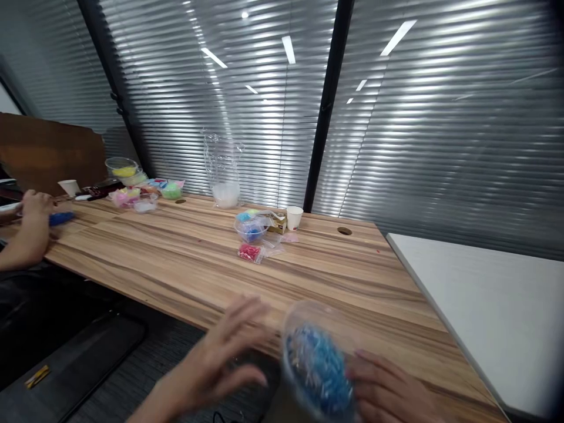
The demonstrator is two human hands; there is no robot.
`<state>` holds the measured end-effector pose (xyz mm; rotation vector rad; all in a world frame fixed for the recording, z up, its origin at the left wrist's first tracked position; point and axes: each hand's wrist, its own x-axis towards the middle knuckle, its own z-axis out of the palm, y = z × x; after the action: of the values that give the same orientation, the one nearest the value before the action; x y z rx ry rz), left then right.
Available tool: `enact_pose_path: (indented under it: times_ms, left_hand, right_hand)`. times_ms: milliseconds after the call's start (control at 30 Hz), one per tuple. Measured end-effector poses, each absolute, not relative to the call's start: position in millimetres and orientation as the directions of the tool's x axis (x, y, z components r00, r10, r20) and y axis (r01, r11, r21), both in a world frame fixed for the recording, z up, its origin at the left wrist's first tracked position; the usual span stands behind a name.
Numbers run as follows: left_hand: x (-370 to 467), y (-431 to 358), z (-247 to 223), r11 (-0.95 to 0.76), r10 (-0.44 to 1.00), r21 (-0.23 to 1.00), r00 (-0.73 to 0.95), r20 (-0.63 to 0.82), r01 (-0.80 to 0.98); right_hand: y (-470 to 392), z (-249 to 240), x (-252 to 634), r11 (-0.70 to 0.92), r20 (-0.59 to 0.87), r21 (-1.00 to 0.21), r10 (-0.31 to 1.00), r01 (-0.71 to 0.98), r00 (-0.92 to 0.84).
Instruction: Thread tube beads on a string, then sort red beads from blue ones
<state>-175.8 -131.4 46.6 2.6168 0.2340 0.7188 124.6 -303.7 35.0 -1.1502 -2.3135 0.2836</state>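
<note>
- Our left hand [210, 359] is released and touches nothing we can see; its fingers are spread and its thumb points right, towards the clear bowl [308, 314].
- That bowl, holding loose blue pieces [319, 367], lies between our hands at the table's near edge. It is just right of our left thumb with a gap between, and its blurred outline looks longest from upper left to lower right.
- Our right hand [388, 388] is the nearer one: its fingers lie against the bowl's right side. Its thumb is out of sight, so we can't say whether it grasps the bowl or only steadies it.
- Beyond our hands, at the far left of the wooden table [176, 252], we see another person's hand [37, 205] just beside something blue [60, 218], with a paper cup [69, 187] behind.
- Next along are a far bowl with yellow contents [125, 171], a pink bundle [124, 197] and a green one [171, 190], all well apart from our hands.
- Mid-table, near the blinds [264, 106], a tall clear bag [226, 194] stands with something white at its bottom.
- Right of it we find a small bowl [240, 231] with blue inside, a red packet [249, 252] in front, a gold box [277, 224] and a white cup [294, 217].
- Farthest right, a white tabletop [480, 299] runs alongside ours.
</note>
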Motion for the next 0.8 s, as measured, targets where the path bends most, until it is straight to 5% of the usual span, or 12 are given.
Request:
enact_pose_path:
  times_ms: [100,267,633,800]
  left_hand:
    - [-179,-48,31,-0.882,0.470,0.253,0.702,0.535,0.397]
    - [-199,100,-1,-0.490,0.836,0.231,0.378,0.397,0.841]
    - [-200,164,-10,-0.376,0.902,0.268,0.285,0.325,0.887]
    - [-201,156,-7,-0.408,0.878,0.236,0.307,0.368,0.882]
  right_hand:
    - [-297,31,143,0.646,0.567,-0.231,0.697,0.727,-0.439]
    - [-285,15,175,0.432,0.560,-0.148,0.778,0.890,-0.285]
    - [-293,7,194,0.140,0.528,-0.166,0.849,0.976,-0.032]
    - [-280,8,177,0.167,0.543,-0.219,0.839,0.961,-0.023]
